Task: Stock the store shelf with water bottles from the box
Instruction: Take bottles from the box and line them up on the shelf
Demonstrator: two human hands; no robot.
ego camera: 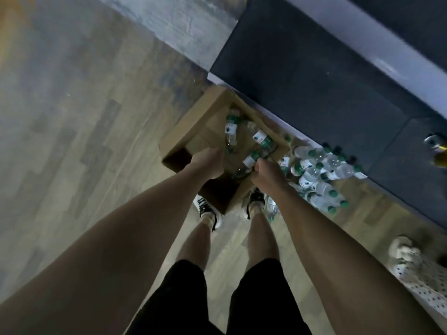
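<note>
A single head-worn wide-angle camera looks steeply down the person's own arms and legs to the wooden floor (72,141) — tilted, so the boards run diagonally. Both hands sit near frame centre over the box (193,131); the dark shelf (314,81) fills the upper right.

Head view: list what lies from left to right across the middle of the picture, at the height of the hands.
Wooden floor → cardboard box → left hand → right hand → pile of water bottles on the floor → dark shelf base.
</note>
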